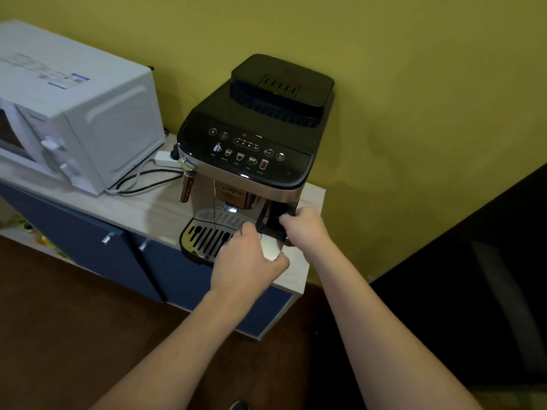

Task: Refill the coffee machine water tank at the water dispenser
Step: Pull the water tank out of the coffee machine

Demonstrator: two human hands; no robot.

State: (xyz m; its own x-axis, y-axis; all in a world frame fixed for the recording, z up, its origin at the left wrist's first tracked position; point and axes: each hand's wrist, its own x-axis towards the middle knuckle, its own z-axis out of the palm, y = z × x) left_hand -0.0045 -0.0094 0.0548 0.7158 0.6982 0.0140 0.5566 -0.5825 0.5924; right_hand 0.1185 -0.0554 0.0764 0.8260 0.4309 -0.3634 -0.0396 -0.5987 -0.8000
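Observation:
A black and gold coffee machine stands on a light wooden counter against a yellow wall. Its water tank, dark on top with a pale silver front, sticks part way out of the machine's front right side. My right hand grips the tank's dark upper right edge. My left hand holds the tank's pale lower front and covers part of the drip tray. No water dispenser is in view.
A white microwave sits to the left, with cables and a power strip between it and the machine. Blue cabinet doors lie under the counter. A dark object fills the right side.

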